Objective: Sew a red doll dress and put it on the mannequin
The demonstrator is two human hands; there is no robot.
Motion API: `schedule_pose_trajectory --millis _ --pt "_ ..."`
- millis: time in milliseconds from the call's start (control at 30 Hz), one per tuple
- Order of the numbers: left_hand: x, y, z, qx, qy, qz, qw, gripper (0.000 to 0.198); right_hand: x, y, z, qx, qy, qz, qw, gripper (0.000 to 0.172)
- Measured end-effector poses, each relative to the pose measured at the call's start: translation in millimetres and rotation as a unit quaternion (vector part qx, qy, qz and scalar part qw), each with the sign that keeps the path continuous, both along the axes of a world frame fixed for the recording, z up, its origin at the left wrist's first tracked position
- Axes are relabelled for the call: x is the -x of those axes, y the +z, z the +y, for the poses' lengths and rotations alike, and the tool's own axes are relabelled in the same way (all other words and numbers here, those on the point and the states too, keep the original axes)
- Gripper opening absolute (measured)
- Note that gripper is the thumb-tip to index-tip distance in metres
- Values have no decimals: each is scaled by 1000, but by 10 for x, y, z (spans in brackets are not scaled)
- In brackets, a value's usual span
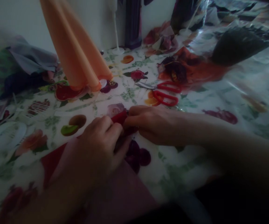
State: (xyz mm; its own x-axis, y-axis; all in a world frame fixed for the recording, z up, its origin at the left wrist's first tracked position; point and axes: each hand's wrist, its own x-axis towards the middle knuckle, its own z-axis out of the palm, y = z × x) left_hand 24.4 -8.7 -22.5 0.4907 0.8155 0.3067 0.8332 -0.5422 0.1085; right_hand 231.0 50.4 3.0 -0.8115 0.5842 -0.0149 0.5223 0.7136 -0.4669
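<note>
My left hand [101, 141] and my right hand [146, 123] meet low over the table, both with curled fingers. Between their fingertips they grip a strip-like fold of red cloth [119, 117], partly hidden by the fingers. Under my left forearm lies a pink and red sheet of cloth [125, 196], running toward my lap; whether it joins the red fold cannot be made out. Beyond my right hand, scissors [167, 93] with red handles rest on the table, their blades pointing left. The picture is dark and blurred.
A tablecloth [115, 99] printed with fruit and flowers covers the table. Tall orange cloth [76, 49] stands in folds at the back left. Grey and green cloths [29, 59] are heaped far left, near a white round lid [6, 137]. Orange fabric [199, 68] and a dark bundle [239, 45] lie back right.
</note>
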Motion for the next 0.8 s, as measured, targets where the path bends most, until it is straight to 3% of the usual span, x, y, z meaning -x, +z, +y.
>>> schedule_pose_trajectory --millis 200,800 --pt "-22 -49 59 27 11 -13 999 12 9 4 -8 -1 5 0 1000 28" --pt "-9 -11 47 27 -85 -59 994 16 -18 -5 37 57 12 8 998 33"
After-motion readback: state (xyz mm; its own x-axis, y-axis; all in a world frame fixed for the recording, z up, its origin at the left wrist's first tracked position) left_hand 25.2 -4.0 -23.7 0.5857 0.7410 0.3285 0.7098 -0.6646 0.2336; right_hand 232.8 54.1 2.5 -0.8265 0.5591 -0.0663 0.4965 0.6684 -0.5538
